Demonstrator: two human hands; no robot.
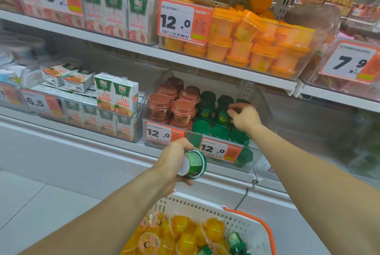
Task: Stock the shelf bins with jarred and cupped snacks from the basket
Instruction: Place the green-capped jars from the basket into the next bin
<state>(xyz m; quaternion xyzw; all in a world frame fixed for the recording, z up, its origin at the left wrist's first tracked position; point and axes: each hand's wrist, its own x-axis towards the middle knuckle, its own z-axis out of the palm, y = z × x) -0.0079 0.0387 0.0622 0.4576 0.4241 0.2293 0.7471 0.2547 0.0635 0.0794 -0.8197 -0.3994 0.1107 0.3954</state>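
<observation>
Nearest to the camera, at six o'clock, the white basket [242, 224] with its orange handle [265, 228] is waiting low so that both hands can reach it; it is holding many yellow fruit cups [181, 228], too crowded to count, and about three green-lidded cups [236, 243], one partly cut by the edge. Just above it the left hand [174, 162] is gripping one green-lidded cup [194, 164] on its side, fingers curled around the white body with the lid pointing to three o'clock, probably kept ready as the next one to place. Further away, at about one o'clock from this hand, the right hand [244, 118] is reaching into the clear shelf bin [197, 147]; its fingers are bent over the stacked green cups [221, 110], but I cannot tell if they are pinching one or only pushing it straight. In this bin about eight green lids are showing and about seven brown-lidded cups [183, 108] are standing at nine o'clock of them, so each colour is sitting behind its own price tag, two tags [214, 148] in total. Farthest, at twelve o'clock, the upper bin [304, 65] is holding orange cups [242, 49], more than a dozen.
</observation>
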